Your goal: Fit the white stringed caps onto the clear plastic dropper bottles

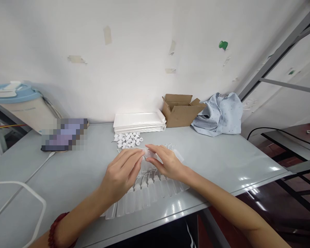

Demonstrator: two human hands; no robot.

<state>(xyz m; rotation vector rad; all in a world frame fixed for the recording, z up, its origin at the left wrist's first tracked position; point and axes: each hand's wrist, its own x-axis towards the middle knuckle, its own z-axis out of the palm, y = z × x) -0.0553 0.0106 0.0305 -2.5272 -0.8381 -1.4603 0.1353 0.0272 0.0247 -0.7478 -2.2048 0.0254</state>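
Note:
Both hands meet over the middle of the table. My left hand [125, 168] pinches a small white piece at its fingertips. My right hand [165, 160] curls its thumb and fingers around a translucent bottle [151, 154], which touches the white piece. Below the hands, a row of translucent bottles [137, 201] with thin white loops lies near the table's front edge. More bottles lie partly hidden beneath and behind my right hand. A pile of small white caps [128, 139] sits just beyond my left hand.
Behind the caps lies a stack of white packets [138, 122]. An open cardboard box [182, 115] and a light blue cloth [222, 115] stand at the back right. On the left are a phone [67, 134] with a white cable and a large lidded cup [28, 106].

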